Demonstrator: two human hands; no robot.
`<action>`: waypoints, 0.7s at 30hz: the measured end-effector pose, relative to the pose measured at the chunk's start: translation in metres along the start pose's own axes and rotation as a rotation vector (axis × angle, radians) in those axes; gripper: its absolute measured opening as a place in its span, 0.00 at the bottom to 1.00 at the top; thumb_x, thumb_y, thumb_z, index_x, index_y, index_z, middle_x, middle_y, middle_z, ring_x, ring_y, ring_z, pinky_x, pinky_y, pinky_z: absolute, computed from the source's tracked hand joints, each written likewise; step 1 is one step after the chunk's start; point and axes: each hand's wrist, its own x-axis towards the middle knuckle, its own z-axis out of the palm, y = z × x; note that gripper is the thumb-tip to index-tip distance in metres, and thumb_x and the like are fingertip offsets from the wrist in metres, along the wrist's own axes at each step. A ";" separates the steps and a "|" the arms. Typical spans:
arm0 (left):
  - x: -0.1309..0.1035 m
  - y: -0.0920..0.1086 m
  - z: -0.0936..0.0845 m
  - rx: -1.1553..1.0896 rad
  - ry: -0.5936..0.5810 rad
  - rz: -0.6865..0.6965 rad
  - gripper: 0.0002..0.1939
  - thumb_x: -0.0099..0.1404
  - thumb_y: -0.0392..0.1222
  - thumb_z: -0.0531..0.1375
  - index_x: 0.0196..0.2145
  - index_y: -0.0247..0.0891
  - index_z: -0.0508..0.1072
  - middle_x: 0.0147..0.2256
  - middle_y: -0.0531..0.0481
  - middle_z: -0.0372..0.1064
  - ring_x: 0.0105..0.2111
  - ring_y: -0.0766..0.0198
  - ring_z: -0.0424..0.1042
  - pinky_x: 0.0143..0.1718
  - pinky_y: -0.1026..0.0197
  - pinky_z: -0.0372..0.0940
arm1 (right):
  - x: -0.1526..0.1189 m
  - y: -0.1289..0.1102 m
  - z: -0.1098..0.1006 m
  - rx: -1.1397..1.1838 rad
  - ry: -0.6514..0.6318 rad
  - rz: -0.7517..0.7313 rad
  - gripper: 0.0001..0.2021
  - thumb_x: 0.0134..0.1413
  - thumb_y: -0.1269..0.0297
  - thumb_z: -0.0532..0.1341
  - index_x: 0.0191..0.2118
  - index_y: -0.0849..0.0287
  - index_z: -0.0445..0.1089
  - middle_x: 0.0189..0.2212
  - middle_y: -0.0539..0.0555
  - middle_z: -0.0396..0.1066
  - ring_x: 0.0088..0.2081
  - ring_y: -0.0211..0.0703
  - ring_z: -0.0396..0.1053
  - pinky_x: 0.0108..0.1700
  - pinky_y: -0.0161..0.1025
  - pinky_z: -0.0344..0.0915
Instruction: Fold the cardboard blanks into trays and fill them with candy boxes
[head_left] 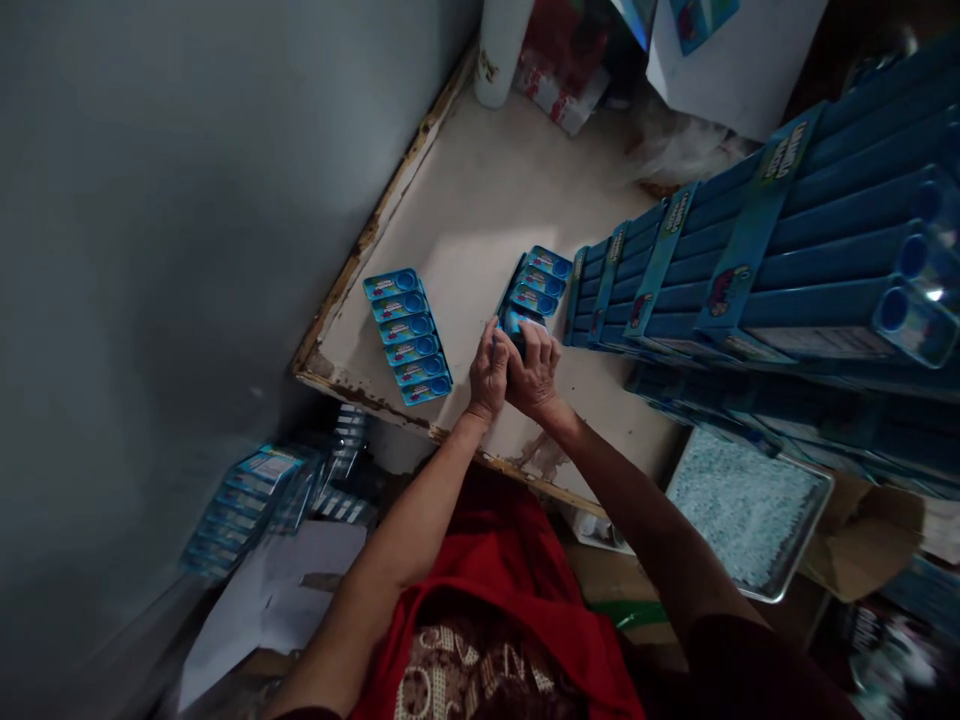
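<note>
At the middle of the table, a short row of blue candy packs (537, 278) lies partly under my hands. My left hand (489, 375) grips the near end from the left side, fingers pressed together. My right hand (534, 368) curls over the nearest pack from the right, its fingertips on the pack's top. Both hands touch each other there, and they hide most of that pack. To their left lies a second row of several blue candy packs (406, 335), side by side and apart from my hands.
Tall stacks of blue candy boxes in printed bands (750, 260) rise on the right. The wooden table (465, 200) has a chipped edge beside the wall (187, 200). Below right is a metal tray of pale blue granules (739, 510); more blue packs (251, 500) sit low on the left.
</note>
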 end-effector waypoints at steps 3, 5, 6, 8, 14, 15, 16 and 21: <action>0.011 -0.008 0.002 0.094 -0.041 -0.020 0.44 0.75 0.75 0.41 0.70 0.40 0.67 0.71 0.36 0.63 0.74 0.47 0.60 0.78 0.39 0.49 | 0.012 0.001 -0.008 0.022 -0.085 0.007 0.26 0.74 0.55 0.56 0.72 0.53 0.67 0.69 0.67 0.65 0.71 0.61 0.59 0.70 0.58 0.52; 0.022 -0.014 0.005 0.159 -0.062 -0.037 0.45 0.74 0.75 0.41 0.69 0.40 0.68 0.71 0.36 0.63 0.75 0.44 0.57 0.79 0.34 0.41 | 0.023 0.003 -0.013 0.023 -0.154 0.002 0.29 0.73 0.54 0.55 0.74 0.56 0.63 0.71 0.68 0.61 0.72 0.60 0.58 0.71 0.58 0.53; 0.027 -0.016 0.008 0.186 -0.051 -0.049 0.45 0.74 0.75 0.41 0.69 0.40 0.69 0.71 0.36 0.64 0.76 0.43 0.55 0.79 0.33 0.38 | 0.028 0.005 -0.016 0.021 -0.192 0.002 0.30 0.73 0.54 0.54 0.75 0.58 0.61 0.73 0.68 0.59 0.73 0.60 0.56 0.72 0.58 0.53; 0.033 -0.017 0.017 0.226 0.012 -0.061 0.43 0.76 0.73 0.41 0.68 0.38 0.70 0.70 0.34 0.65 0.76 0.43 0.53 0.79 0.32 0.39 | 0.037 0.010 -0.021 0.015 -0.245 0.017 0.31 0.74 0.55 0.53 0.76 0.60 0.59 0.76 0.69 0.53 0.77 0.61 0.48 0.74 0.60 0.50; 0.044 -0.020 0.037 0.430 0.154 -0.019 0.31 0.80 0.59 0.50 0.69 0.37 0.70 0.74 0.38 0.57 0.78 0.47 0.49 0.79 0.40 0.45 | 0.046 0.030 -0.003 0.060 -0.302 0.052 0.32 0.75 0.59 0.46 0.77 0.69 0.51 0.78 0.74 0.46 0.80 0.63 0.38 0.75 0.74 0.40; 0.049 -0.024 0.037 0.453 0.148 0.000 0.29 0.80 0.55 0.51 0.69 0.38 0.70 0.74 0.38 0.57 0.78 0.48 0.50 0.79 0.41 0.45 | 0.047 0.031 0.003 0.062 -0.300 0.044 0.32 0.75 0.59 0.45 0.77 0.69 0.50 0.78 0.74 0.46 0.80 0.64 0.39 0.75 0.76 0.40; 0.055 -0.028 0.035 0.450 0.109 0.031 0.27 0.81 0.52 0.51 0.69 0.37 0.71 0.73 0.39 0.59 0.77 0.51 0.53 0.79 0.44 0.46 | 0.048 0.032 0.008 0.060 -0.295 0.035 0.33 0.75 0.58 0.46 0.78 0.69 0.50 0.78 0.74 0.46 0.80 0.65 0.39 0.74 0.78 0.40; 0.073 -0.039 0.029 0.203 -0.051 0.049 0.24 0.82 0.43 0.48 0.65 0.32 0.73 0.67 0.37 0.70 0.69 0.62 0.67 0.74 0.60 0.56 | 0.051 0.027 0.009 0.033 -0.267 -0.019 0.38 0.71 0.55 0.52 0.77 0.76 0.48 0.76 0.80 0.46 0.79 0.74 0.41 0.70 0.84 0.41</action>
